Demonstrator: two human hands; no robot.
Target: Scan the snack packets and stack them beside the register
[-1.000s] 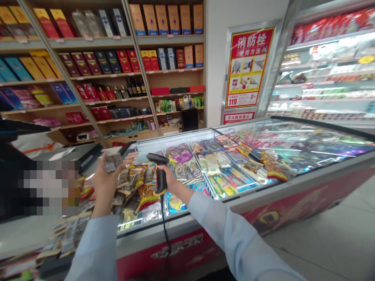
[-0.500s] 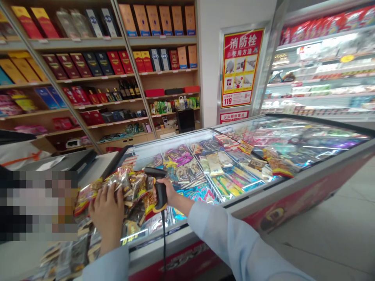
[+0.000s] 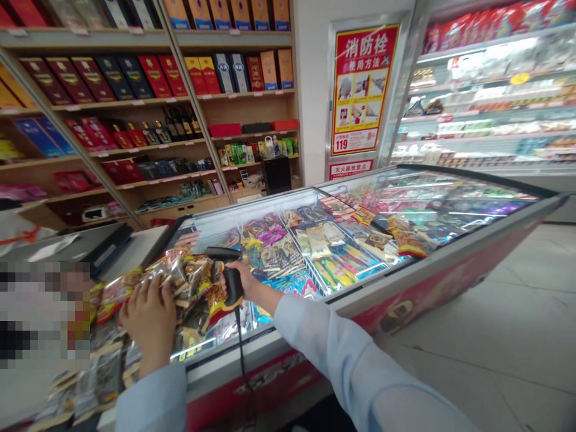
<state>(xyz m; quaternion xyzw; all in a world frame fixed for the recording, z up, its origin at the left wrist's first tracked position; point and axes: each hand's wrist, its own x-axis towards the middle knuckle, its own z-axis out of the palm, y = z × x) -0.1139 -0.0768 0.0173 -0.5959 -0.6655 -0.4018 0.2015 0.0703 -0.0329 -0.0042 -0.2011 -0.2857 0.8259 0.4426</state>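
Observation:
My right hand (image 3: 245,281) is wrapped round the grip of a black barcode scanner (image 3: 233,288), whose cable hangs down over the freezer edge. The scanner's head points left, over a heap of snack packets (image 3: 195,282) in clear, red and yellow wrapping. My left hand (image 3: 150,318) rests on the left part of that heap, palm down with the fingers stretched out. Its fingertips touch the packets; no grip on one shows. More flat packets with dark contents (image 3: 99,381) lie at the lower left, near my left wrist.
A glass-topped chest freezer (image 3: 387,282) full of wrapped goods runs to the right. A few packets (image 3: 407,237) lie on its glass. Shelves with boxes (image 3: 153,78) stand behind, a lit refrigerated display (image 3: 490,120) at the right. The far left is pixelated.
The whole view has shifted, so hands, heap and freezer appear further left and shelves higher. Both hands keep their places: left on the packets, right round the scanner.

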